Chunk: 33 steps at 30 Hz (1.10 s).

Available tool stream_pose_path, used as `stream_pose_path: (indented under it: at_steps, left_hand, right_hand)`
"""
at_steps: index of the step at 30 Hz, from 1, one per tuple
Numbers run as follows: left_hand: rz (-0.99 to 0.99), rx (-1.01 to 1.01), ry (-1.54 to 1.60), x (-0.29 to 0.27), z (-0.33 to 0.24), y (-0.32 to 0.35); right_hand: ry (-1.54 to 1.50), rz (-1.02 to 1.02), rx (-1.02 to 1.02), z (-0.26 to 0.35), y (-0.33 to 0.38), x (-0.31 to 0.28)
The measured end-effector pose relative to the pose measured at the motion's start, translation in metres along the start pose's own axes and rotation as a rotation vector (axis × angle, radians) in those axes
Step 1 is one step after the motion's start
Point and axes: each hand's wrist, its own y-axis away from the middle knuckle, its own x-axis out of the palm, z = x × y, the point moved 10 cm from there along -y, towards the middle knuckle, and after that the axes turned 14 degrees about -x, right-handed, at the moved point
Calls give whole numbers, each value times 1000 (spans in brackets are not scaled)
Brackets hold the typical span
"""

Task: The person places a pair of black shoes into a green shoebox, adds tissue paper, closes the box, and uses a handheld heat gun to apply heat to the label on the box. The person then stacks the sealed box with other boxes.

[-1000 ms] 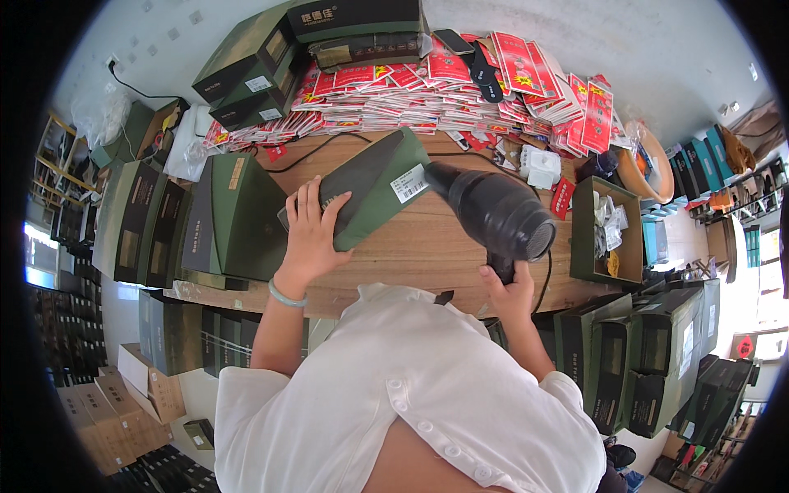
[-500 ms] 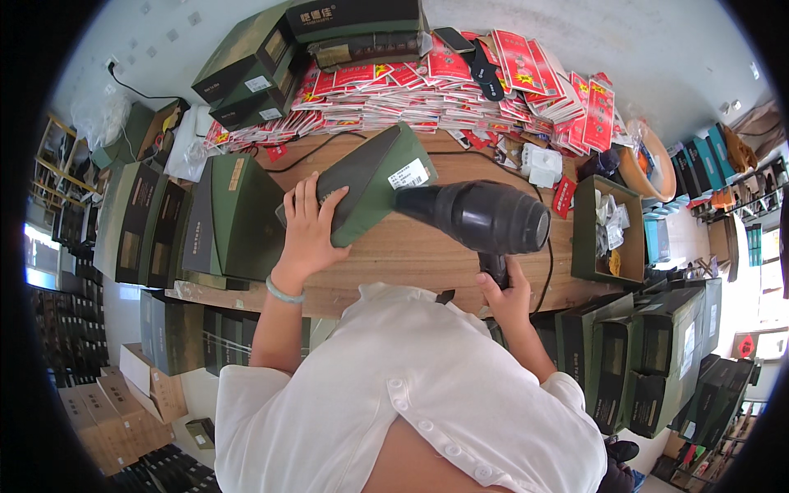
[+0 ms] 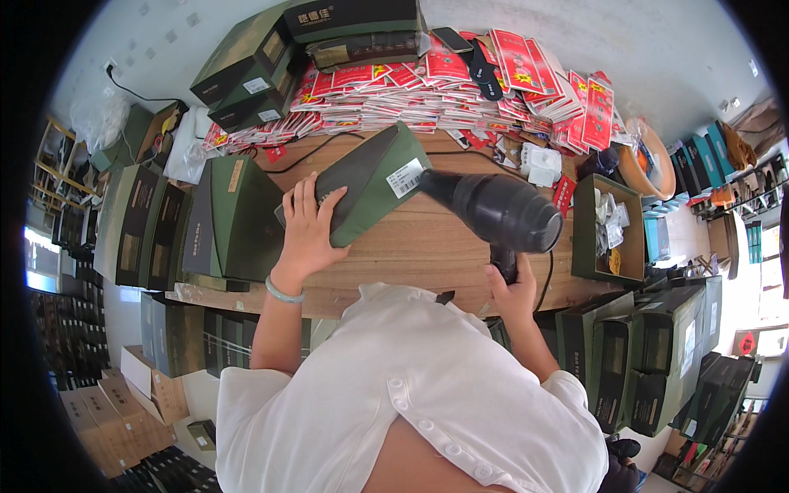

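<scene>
A dark green and grey shoebox [image 3: 359,182] stands tilted on the wooden table in front of me. My left hand [image 3: 309,218] grips its left end, fingers over the top and thumb on the near side. On the box's right end is a white barcode label [image 3: 405,178]. My right hand [image 3: 514,287] is wrapped round the handle of a black hair dryer [image 3: 491,207]. The dryer's nozzle points left, right at the label; whether it touches the box I cannot tell.
Several green shoeboxes [image 3: 234,218] stand on the left; more boxes [image 3: 353,25] lie at the back beside heaps of red-and-white packets [image 3: 362,107]. On the right sit a white adapter [image 3: 541,164] and an open box [image 3: 585,238] of small bags. A black cable [image 3: 549,271] trails near the dryer.
My right hand has moved the hair dryer slightly right, and its nozzle now sits by the label's right edge instead of left of the label. The shoebox and my left hand have barely moved.
</scene>
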Motion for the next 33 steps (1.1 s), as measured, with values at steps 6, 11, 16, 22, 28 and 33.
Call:
stream_pose_path:
  at_steps: [6,11,16,22,28,33]
  left_hand:
    - [17,-9,-14,1,0,0]
    - [14,-6,-22,2,-2,1]
    - [31,-22,-25,2,3,1]
    - [25,-7,-2,1,-1,-1]
    - [-3,10,-23,0,0,-2]
    - [18,-13,-15,-1,2,-2]
  right_hand:
    - [-36,-17,1,-15,-3,5]
    - [-32,-6,-45,-2,-23,10]
    - [-46,54,92,-3,-25,9]
    - [22,14,-16,2,-24,1]
    - [-2,45,-94,24,-37,24]
    - [47,215,-144,38,-21,22]
